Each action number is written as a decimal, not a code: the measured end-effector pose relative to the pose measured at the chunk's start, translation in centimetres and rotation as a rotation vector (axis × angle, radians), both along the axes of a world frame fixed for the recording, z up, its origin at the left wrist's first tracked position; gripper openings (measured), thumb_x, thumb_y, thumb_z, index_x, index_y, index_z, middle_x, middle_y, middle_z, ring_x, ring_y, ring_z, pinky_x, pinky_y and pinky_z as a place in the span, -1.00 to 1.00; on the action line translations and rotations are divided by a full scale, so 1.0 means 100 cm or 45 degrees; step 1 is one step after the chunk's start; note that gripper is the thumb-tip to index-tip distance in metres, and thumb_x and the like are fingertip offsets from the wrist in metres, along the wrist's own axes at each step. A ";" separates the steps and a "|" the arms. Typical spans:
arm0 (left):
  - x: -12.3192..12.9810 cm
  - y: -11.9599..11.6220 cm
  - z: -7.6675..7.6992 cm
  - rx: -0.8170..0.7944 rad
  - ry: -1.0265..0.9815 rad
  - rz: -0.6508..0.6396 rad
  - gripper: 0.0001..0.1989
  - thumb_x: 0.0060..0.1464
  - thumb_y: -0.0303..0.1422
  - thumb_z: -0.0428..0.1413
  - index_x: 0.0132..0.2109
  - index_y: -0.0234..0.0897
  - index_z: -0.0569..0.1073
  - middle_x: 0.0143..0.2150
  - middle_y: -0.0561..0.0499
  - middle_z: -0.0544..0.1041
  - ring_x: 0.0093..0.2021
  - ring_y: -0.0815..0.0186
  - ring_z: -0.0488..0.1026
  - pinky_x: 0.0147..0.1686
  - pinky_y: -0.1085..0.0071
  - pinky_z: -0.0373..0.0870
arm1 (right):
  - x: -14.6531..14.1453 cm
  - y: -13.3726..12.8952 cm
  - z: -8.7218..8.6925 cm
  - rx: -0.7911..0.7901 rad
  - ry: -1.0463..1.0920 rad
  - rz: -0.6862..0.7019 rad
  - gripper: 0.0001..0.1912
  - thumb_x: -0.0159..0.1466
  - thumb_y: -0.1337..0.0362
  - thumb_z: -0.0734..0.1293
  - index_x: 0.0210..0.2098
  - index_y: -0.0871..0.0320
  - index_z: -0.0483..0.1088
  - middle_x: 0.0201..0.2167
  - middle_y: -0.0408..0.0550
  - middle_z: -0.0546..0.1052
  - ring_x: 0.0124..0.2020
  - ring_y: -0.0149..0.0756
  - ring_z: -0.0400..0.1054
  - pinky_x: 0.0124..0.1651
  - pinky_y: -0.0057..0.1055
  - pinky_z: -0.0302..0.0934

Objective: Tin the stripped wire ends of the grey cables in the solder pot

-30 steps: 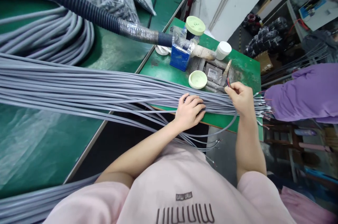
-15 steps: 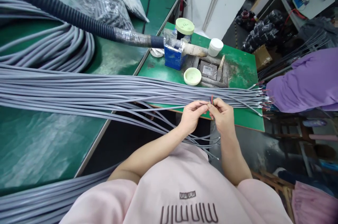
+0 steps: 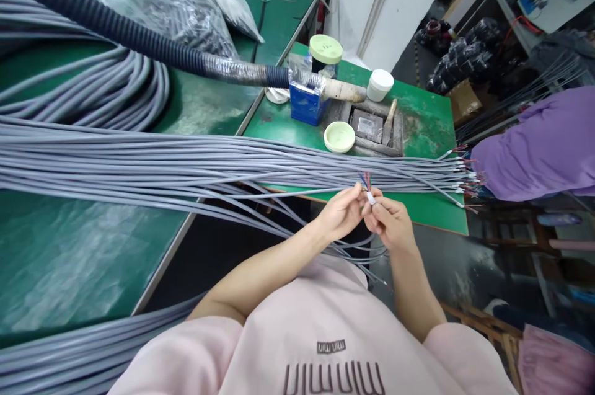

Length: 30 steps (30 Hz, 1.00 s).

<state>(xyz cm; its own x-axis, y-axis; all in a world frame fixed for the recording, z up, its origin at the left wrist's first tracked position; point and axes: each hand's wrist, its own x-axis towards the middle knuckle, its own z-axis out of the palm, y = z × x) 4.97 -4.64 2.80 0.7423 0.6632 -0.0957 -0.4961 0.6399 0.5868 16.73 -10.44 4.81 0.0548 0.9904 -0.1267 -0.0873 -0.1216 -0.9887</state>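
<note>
I now see a white tubular collar (image 3: pixel 370 198), thin red-and-blue wires (image 3: pixel 367 181) beyond; right hand (image 3: pixel 391 219) pinching it, left hand (image 3: pixel 343 214) alongside, grip unclear.

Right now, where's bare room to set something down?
Free: stained green tabletop right of the square metal fixture; large green bench below the long grey cable bundle. Crowded: around the blue box and round white tub.

1. Cable bundle (image 3: pixel 186 162): grey.
2. Exposed wires (image 3: pixel 366 180): blue and red.
3. Desk (image 3: pixel 430 128): green, dark-stained.
4. Box (image 3: pixel 304 108): blue.
5. Hose (image 3: pixel 116 22), far left: blackish, ribbed.
6. Near shirt (image 3: pixel 279 327): pale pink, dark lettering (image 3: pixel 331 346).
7. Garment (image 3: pixel 548 141), right: purple.
</note>
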 end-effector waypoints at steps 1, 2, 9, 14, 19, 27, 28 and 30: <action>0.001 -0.002 -0.001 0.009 -0.023 0.008 -0.52 0.01 0.07 0.16 -0.25 -0.33 0.52 -0.48 0.02 0.42 -0.50 0.33 0.44 -0.46 0.33 0.46 | 0.000 0.001 -0.001 -0.028 0.070 -0.019 -0.67 0.19 -0.02 0.35 -0.45 0.13 0.44 -0.73 -0.29 0.17 -0.74 -0.51 -0.05 -0.64 -0.47 -0.14; 0.001 -0.003 -0.001 0.021 -0.031 0.027 -0.53 -0.01 0.03 0.20 -0.22 -0.34 0.53 -0.50 0.05 0.40 -0.51 0.33 0.44 -0.47 0.35 0.45 | 0.000 0.003 -0.001 -0.052 0.116 -0.032 -0.66 0.18 -0.03 0.36 -0.45 0.13 0.43 -0.72 -0.29 0.18 -0.75 -0.52 -0.05 -0.66 -0.48 -0.14; -0.006 0.003 -0.001 0.112 0.060 0.155 -0.71 -0.02 -0.16 0.29 -0.29 -0.33 0.56 -0.37 0.00 0.52 -0.35 0.37 0.44 -0.24 0.39 0.36 | 0.032 0.008 0.028 0.090 -0.560 -0.030 -0.80 0.20 0.14 0.38 -0.45 0.12 0.52 -0.47 -0.09 0.50 -0.41 -0.33 0.36 -0.33 -0.37 0.26; -0.007 -0.001 -0.001 0.020 0.048 -0.038 -0.67 -0.09 -0.13 0.34 -0.34 -0.32 0.54 -0.39 0.00 0.53 -0.34 0.36 0.47 -0.18 0.38 0.35 | 0.039 0.019 0.064 0.028 -0.561 0.027 -0.70 0.13 0.15 0.43 -0.15 0.08 0.55 -0.68 -0.26 0.32 -0.65 -0.47 0.16 -0.59 -0.50 0.07; -0.009 -0.008 0.000 0.125 0.100 -0.121 -0.66 -0.07 -0.13 0.32 -0.33 -0.35 0.55 -0.41 -0.03 0.56 -0.37 0.37 0.48 -0.25 0.43 0.34 | 0.021 0.034 0.076 0.030 -0.561 0.125 -0.83 0.11 0.18 0.44 -0.37 0.14 0.60 -0.71 -0.22 0.37 -0.70 -0.53 0.10 -0.65 -0.52 -0.05; -0.023 -0.003 -0.002 0.261 0.154 0.028 -0.75 -0.03 -0.23 0.31 -0.27 -0.34 0.58 -0.39 -0.01 0.60 -0.37 0.39 0.48 -0.19 0.43 0.35 | 0.027 0.043 0.059 0.332 -0.132 -0.371 -0.88 0.13 0.22 0.45 -0.44 0.15 0.58 -0.82 -0.32 0.16 -0.74 -0.57 -0.03 -0.64 -0.51 -0.12; -0.024 -0.003 -0.005 0.257 0.157 0.029 -0.75 -0.01 -0.22 0.30 -0.26 -0.33 0.58 -0.39 -0.01 0.60 -0.37 0.39 0.49 -0.19 0.43 0.35 | 0.029 0.043 0.060 0.304 -0.129 -0.336 -0.86 0.13 0.21 0.45 -0.39 0.15 0.58 -0.82 -0.32 0.16 -0.75 -0.57 -0.04 -0.64 -0.51 -0.13; -0.024 -0.004 -0.009 0.257 0.158 0.034 -0.74 0.01 -0.21 0.28 -0.24 -0.33 0.58 -0.38 -0.01 0.59 -0.36 0.38 0.48 -0.18 0.42 0.35 | 0.031 0.041 0.062 0.162 -0.223 -0.144 -0.78 0.11 0.18 0.46 -0.28 0.17 0.59 -0.79 -0.31 0.21 -0.74 -0.57 -0.02 -0.65 -0.53 -0.14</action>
<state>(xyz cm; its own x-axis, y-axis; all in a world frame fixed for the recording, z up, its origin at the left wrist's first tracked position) 2.56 -5.04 1.90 0.7152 0.6973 -0.0486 -0.4272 0.4911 0.7591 19.85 -6.37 10.97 0.1761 0.9842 0.0199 0.0806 0.0057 -0.9967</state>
